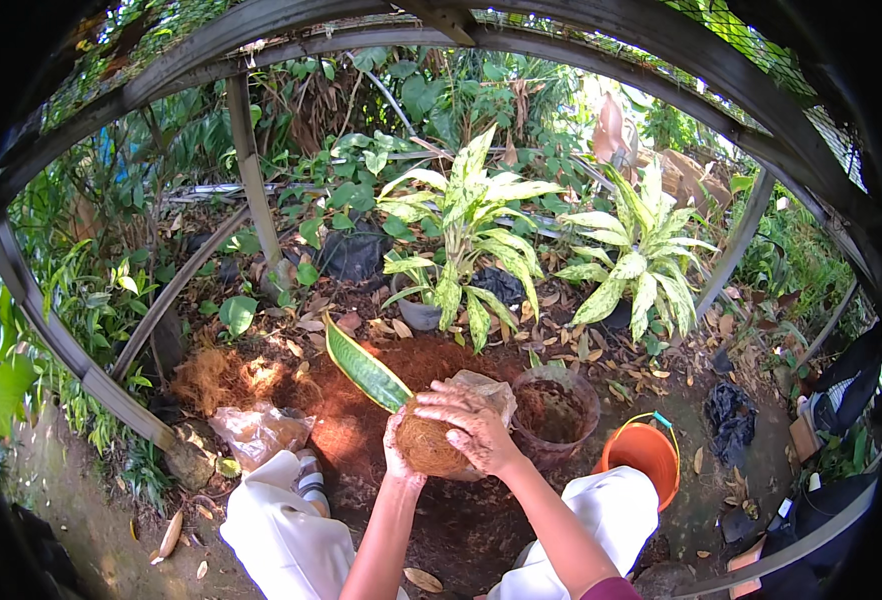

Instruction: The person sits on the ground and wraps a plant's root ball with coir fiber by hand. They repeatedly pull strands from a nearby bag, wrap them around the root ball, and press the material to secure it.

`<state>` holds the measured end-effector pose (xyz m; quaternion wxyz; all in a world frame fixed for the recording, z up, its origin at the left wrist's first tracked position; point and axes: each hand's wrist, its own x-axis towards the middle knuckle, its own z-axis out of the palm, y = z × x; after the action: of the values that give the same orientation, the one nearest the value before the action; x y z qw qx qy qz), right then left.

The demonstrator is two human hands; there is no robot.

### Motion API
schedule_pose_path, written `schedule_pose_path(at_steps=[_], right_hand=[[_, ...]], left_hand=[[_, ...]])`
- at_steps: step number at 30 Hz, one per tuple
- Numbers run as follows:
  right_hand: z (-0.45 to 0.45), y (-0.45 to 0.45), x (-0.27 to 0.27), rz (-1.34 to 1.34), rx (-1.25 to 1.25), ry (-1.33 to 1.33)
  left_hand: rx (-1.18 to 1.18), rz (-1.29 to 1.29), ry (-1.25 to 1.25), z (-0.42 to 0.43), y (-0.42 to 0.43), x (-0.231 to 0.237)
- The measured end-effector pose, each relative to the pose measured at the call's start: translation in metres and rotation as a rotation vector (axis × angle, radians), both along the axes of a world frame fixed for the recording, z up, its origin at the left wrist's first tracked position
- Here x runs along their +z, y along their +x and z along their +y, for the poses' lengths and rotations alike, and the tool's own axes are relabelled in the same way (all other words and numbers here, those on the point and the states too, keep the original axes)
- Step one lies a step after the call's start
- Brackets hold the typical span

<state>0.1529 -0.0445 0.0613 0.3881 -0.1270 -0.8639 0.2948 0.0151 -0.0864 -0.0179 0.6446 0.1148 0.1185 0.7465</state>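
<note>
A round ball of brown coir fibre (pixel 427 442) is between my hands, above the ground in front of my knees. From its upper left side sticks a snake plant leaf (pixel 366 369), green with yellow edges, tilted up to the left. My left hand (pixel 402 456) cups the ball's left and lower side. My right hand (pixel 475 427), smeared with soil, lies across its upper right side with the fingers stretched out. Below, reddish-brown coco peat (pixel 343 435) covers the ground. A clear plastic bag (pixel 490 390) sits behind my right hand, partly hidden by it.
A translucent tub (pixel 553 409) with soil residue stands right of my hands, beside an orange bucket (pixel 643 454). Loose coir fibre (pixel 216 379) and another plastic bag (pixel 265 435) lie left. Variegated potted plants (pixel 460 232) grow behind. Black plastic (pixel 731 420) lies right; a wooden post (pixel 252 172) rises behind.
</note>
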Motion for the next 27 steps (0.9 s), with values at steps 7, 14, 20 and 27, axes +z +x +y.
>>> schedule_pose_path(at_steps=[7,14,20,27], right_hand=[[-0.006,-0.004,0.003,-0.115,-0.095,0.020],[-0.008,-0.006,0.006,-0.164,-0.132,-0.152],[0.009,-0.015,-0.025,0.083,-0.036,-0.605],[0.013,-0.023,-0.046,0.314,-0.071,-1.194]], left_hand=[[-0.054,0.026,0.043,-0.003,0.001,0.004],[-0.044,0.014,0.023,-0.004,-0.001,0.001],[-0.024,0.085,-0.004,-0.006,-0.007,-0.001],[0.003,0.160,-0.115,-0.004,-0.012,0.002]])
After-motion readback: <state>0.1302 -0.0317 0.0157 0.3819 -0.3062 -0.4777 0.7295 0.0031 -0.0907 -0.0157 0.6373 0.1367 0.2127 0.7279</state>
